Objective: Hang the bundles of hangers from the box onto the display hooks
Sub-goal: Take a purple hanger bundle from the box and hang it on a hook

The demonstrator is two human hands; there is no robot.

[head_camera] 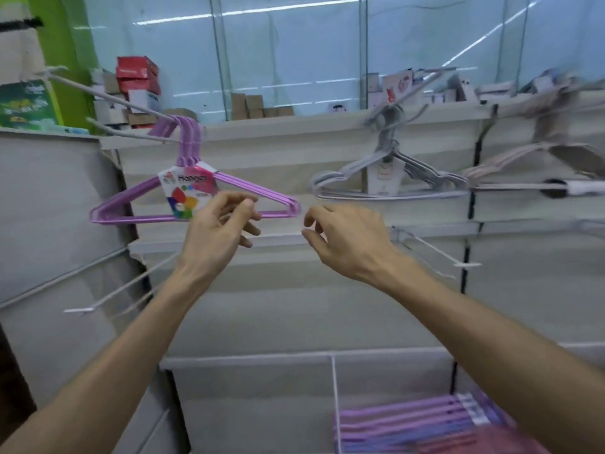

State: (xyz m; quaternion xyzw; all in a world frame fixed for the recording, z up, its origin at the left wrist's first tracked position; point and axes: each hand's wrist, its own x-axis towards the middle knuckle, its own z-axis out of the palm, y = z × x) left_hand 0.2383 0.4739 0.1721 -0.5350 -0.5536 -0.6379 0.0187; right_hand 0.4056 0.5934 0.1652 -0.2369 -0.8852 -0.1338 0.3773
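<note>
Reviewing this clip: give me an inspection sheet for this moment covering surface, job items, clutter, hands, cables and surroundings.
Surface: beige slatted display wall with white wire hooks; lower hooks bare.
Job's things: purple plastic hanger bundle with colourful label hangs on the upper left hook; grey hanger bundle hangs further right; more purple bundles lie at the lower right, container not clearly visible.
Clutter: small red and white cartons and brown boxes on the top ledge.
Hands: left hand at the purple bundle's lower bar, contact unclear; right hand open, empty, apart from it.
Cables: nothing seen.
Surroundings: glass panels above, green pillar at left.
</note>
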